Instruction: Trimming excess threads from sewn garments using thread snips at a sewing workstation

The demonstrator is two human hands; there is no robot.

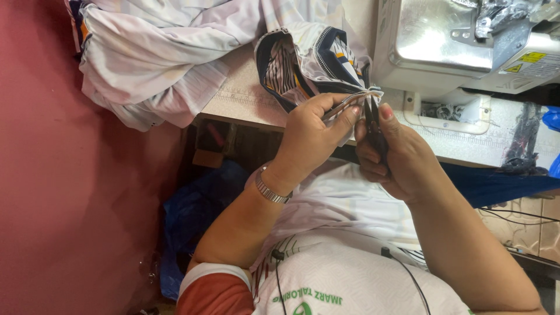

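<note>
Garment edge point(356, 100) is pinched by left hand point(312, 131) fingers; dark snips point(373, 125) are gripped in right hand point(396, 160), fingers curled, blades just beside the pinch.

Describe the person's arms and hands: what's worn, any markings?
Left wrist carries a metal link bracelet or watch band; the left hand is otherwise bare. An orange-red short sleeve with white trim covers the left upper arm. The right hand has pink-painted nails; the forearm is bare.
</note>
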